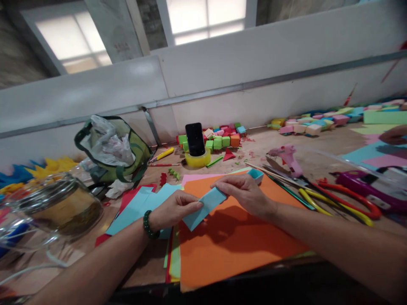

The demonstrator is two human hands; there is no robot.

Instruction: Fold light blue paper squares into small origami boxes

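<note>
A light blue strip of folded paper (205, 208) is held between my two hands, tilted over an orange sheet (241, 250). My left hand (174, 207), with a green bead bracelet at the wrist, pinches its left part between thumb and fingers. At its upper right end my right hand (246, 192) is closed on it. Just behind my right hand a small blue folded paper box (256, 175) rests on the orange sheet. More light blue sheets (130, 212) lie on red paper to the left.
A phone (195, 139) leans on a yellow tape roll (197, 159), with colored paper cubes (222, 142) behind. Pliers (337, 201), scissors and a pink glue gun (288, 159) lie right. A glass jar (63, 205) and green bag (140, 154) stand left. Another person's hand (394, 134) shows far right.
</note>
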